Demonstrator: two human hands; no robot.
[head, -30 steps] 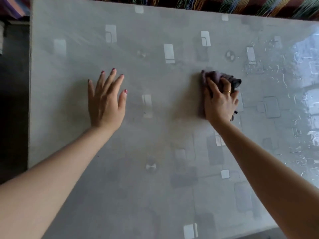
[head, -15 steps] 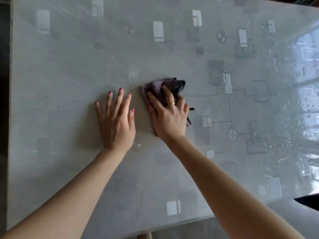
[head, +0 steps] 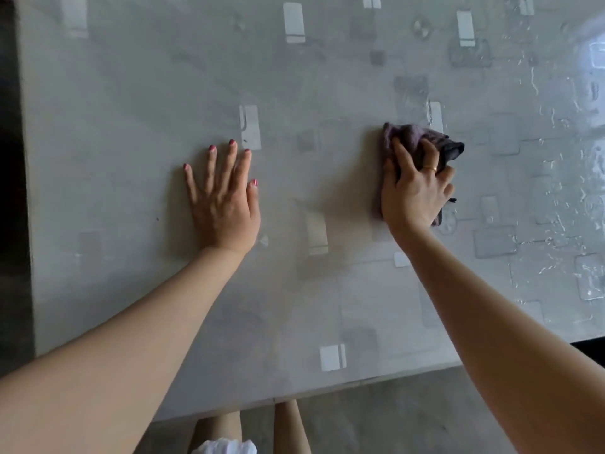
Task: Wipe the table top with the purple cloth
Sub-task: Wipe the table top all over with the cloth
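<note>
Purple cloth: bunched on the worktop, right of centre, partly under the right hand.
Right hand: fingers curled over the cloth, gripping it and pressing it down; gold ring on one finger.
Left hand: palm flat on the worktop, fingers spread straight, well apart from the cloth.
Worktop: grey, glossy, patterned with pale rectangles; glare along the right side.
Floor: grey, below the near edge.
</note>
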